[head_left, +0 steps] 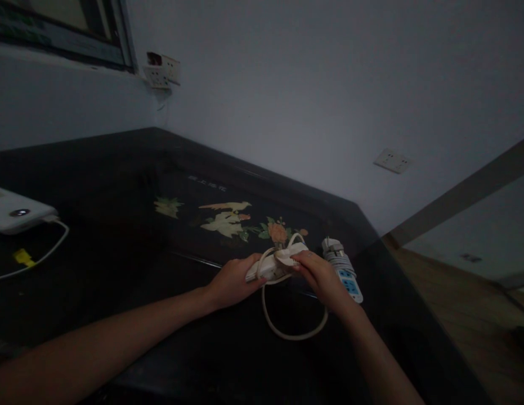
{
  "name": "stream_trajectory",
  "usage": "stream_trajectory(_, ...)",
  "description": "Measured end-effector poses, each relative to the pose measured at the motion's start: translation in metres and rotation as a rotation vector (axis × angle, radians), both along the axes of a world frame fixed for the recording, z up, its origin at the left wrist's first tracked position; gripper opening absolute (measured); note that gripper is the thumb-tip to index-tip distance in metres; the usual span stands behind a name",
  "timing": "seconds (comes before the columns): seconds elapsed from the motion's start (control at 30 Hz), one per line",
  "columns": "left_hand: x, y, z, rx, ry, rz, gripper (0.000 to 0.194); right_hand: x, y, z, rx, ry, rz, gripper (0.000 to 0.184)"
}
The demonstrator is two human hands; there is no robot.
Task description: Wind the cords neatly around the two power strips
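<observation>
Hands (233, 283) holding power strip (269, 268), looped cord (295, 338)

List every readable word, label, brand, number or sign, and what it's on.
"上", perhaps also "花": in the pale character row on the black tabletop; its other characters are too blurred.
Held white strip: nothing readable.
Blue-socket strip: nothing readable.
White device: nothing readable.
</observation>
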State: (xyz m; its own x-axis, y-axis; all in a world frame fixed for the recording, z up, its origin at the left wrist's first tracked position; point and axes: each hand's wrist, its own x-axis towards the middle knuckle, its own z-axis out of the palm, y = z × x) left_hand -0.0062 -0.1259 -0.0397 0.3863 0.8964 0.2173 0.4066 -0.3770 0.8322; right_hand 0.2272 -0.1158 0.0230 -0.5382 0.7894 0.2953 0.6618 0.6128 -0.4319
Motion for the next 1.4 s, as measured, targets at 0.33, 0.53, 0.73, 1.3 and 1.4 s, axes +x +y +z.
stream_trajectory(0.33, 0.001, -0.004, -0.001, -0.032, 0.017, -0.029, 0.038, 0.005, -0.009, -0.001, -0.077, 0.062, 0.1, 0.02)
stream_trajectory(0.53, 0.001, -0.002, -0.002, 0.004, 0.075, -0.022, 0.042, 0.003, -0.009, -0.005, -0.099, 0.101, 0.056, 0.021)
stream_trajectory(0.73, 0.0, -0.002, -0.001, 0.012, 0.127, -0.03, 0.045, 0.001, -0.008, -0.003, -0.222, 0.189, 0.038, 0.018)
stream_trajectory(1.3, 0.002, 0.006, -0.013, -0.14, -0.163, -0.057, 0.044, -0.015, -0.011, -0.006, 0.067, 0.331, -0.388, 0.022)
stream_trajectory(1.4, 0.003, 0.009, -0.012, -0.258, -0.308, -0.085, 0.048, -0.005, -0.007, -0.003, 0.147, 0.51, -0.435, 0.022)
